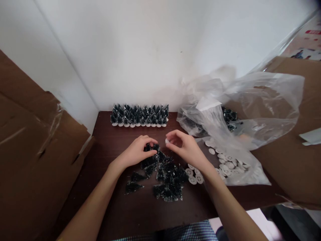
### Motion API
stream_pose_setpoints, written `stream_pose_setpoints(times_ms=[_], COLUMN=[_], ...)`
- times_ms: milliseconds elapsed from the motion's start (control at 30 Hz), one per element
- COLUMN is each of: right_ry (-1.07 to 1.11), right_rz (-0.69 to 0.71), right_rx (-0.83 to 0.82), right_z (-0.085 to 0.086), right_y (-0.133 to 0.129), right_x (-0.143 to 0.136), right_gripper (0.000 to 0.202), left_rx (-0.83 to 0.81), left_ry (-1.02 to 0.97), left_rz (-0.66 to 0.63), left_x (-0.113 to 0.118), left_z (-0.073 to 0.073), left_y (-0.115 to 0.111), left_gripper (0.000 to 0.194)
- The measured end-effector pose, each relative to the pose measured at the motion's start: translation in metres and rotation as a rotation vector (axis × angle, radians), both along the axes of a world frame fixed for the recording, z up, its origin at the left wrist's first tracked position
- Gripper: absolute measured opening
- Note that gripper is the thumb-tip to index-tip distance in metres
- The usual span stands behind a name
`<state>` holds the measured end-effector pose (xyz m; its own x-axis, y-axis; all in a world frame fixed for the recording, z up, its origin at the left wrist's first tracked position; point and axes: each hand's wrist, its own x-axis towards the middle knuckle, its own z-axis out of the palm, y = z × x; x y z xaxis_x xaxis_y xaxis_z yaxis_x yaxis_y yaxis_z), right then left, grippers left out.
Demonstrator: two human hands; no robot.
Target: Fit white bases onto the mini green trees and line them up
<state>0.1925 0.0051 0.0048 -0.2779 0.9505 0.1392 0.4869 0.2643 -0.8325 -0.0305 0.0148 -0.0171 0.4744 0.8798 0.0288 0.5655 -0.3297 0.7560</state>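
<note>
A pile of loose bristle trees, seemingly unfinished, lacks bases; at its far edge the left hand grasps a tree, the right hand pinching a small white piece. Beyond the pile, based trees stand in rows, apparently done; rightward lie white discs and, farther, an unreadable red label.

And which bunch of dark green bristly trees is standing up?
The dark green bristly trees by the white wall, upright in rows with round white bases; the loose trees lie tumbled.
</note>
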Motion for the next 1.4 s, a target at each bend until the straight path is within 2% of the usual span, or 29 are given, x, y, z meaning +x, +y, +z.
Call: stream_pose_setpoints(times_ms=[167,333,500,700,1033,1400], right_ry=[0.316,0.444,0.463,0.461,0.437,0.453], right_rz=[0.010,-0.029,-0.043,-0.025,0.008,0.028], right_rx=[-0.112,-0.204,-0.223,-0.233,-0.226,-0.250], right_z=[-0.013,-0.026,-0.030,-0.030,-0.031,-0.033], right_y=[0.013,0.009,0.004,0.001,-0.003,-0.005], right_x=[-0.012,-0.011,-0.012,-0.016,-0.021,-0.021], right_gripper=[0.022,0.030,0.030,0.028,0.025,0.025], left_rx=[-0.018,-0.049,-0.084,-0.198,-0.190,-0.157], left_ry=[0.008,0.001,-0.138,-0.321,-0.421,-0.611], left_rz=[0.010,0.027,0.053,0.047,0.157,0.348], left_x=[0.000,0.000,0.003,0.007,0.008,0.012], left_z=[0.001,0.003,0.001,0.005,0.005,0.005], left_y=[-0.001,-0.003,-0.004,-0.005,-0.004,-0.003], left_gripper=[0.015,0.018,0.035,0.036,0.032,0.055])
